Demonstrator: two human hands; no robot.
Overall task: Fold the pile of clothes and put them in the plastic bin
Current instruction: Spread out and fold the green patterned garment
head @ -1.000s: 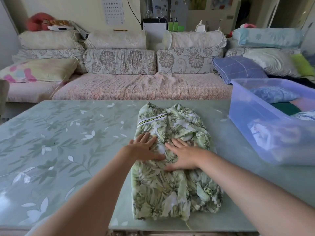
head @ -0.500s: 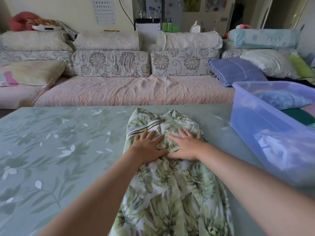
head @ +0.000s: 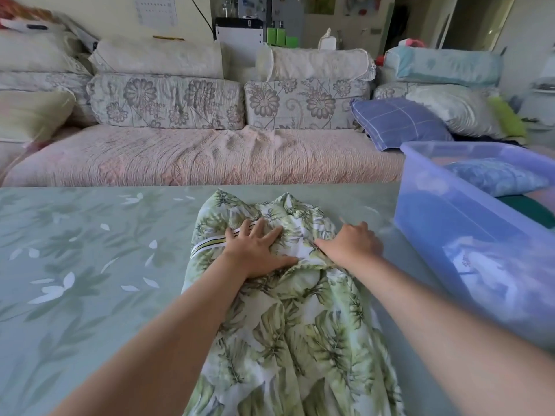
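A green leaf-print garment (head: 300,325) lies lengthwise on the table (head: 90,280), folded into a long strip. My left hand (head: 258,250) presses flat on its far part, fingers spread, beside a striped band. My right hand (head: 351,243) rests on the garment's right side with fingers extended toward its edge. A translucent blue plastic bin (head: 468,241) stands to the right, holding folded clothes in blue and dark green.
The table has a pale green leaf-pattern cover. Behind it runs a sofa (head: 210,157) with pink quilting and floral cushions. A blue checked pillow (head: 399,121) lies near the bin's far corner.
Both hands have slid farther up the garment, and the right hand has moved out toward its right edge. The view has moved closer to the table.
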